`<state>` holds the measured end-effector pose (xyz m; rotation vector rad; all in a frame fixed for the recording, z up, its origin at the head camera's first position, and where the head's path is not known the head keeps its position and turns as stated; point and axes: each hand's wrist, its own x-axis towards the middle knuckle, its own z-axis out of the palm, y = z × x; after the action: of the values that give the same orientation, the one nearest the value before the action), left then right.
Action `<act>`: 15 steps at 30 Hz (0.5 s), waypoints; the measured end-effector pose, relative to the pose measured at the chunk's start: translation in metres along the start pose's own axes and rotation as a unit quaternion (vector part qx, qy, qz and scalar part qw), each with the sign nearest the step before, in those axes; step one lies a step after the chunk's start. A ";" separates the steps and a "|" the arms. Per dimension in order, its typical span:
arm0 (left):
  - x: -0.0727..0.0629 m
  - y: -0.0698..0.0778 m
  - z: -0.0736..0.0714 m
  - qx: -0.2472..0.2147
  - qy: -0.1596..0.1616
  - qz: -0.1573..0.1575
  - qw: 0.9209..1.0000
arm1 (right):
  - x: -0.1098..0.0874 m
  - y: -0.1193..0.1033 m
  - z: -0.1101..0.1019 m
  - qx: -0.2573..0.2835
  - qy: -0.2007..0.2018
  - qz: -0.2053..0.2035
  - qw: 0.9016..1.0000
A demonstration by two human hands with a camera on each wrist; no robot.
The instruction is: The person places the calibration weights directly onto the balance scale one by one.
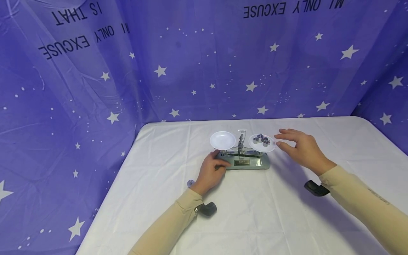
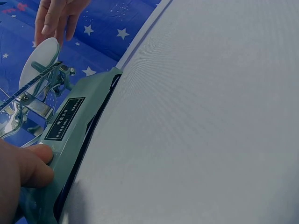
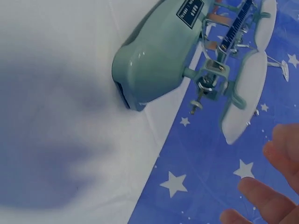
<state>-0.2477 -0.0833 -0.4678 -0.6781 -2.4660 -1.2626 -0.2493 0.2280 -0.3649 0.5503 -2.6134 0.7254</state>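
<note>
A green-based balance scale [image 1: 251,163] stands on the table with two white pans. Several metal weights [image 1: 260,137] sit together on the right pan [image 1: 271,147], while the left pan [image 1: 222,140] holds nothing. In the head view the beam [image 1: 245,154] slopes slightly down to the right. My left hand [image 1: 210,171] grips the left end of the base, with digits against its front face in the left wrist view. Beside the right pan's rim, my right hand [image 1: 302,148] hovers with fingers extended and spread. The right wrist view shows a gap between those fingers [image 3: 266,196] and the pan.
A white cloth covers the table [image 1: 248,219]. Purple star-printed curtains [image 1: 223,71] hang behind it and at both sides. Near my left wrist is a small round item [image 1: 190,183], too small to identify. Black wrist-worn devices [image 1: 316,188] project beneath both sleeves.
</note>
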 end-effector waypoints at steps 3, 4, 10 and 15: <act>0.000 0.001 -0.001 -0.002 -0.001 -0.001 1.000 | -0.002 0.003 -0.005 -0.009 0.009 -0.002 1.000; 0.000 0.001 -0.001 -0.005 -0.001 -0.002 1.000 | -0.003 0.004 -0.006 -0.009 0.011 -0.001 1.000; 0.000 0.002 -0.002 -0.003 0.001 -0.003 1.000 | -0.011 0.010 -0.012 -0.009 0.002 0.012 1.000; -0.001 0.002 -0.001 -0.003 0.003 -0.002 1.000 | -0.020 0.017 -0.012 -0.013 0.003 0.012 1.000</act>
<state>-0.2454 -0.0838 -0.4664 -0.6700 -2.4618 -1.2709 -0.2372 0.2531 -0.3713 0.5088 -2.6235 0.6990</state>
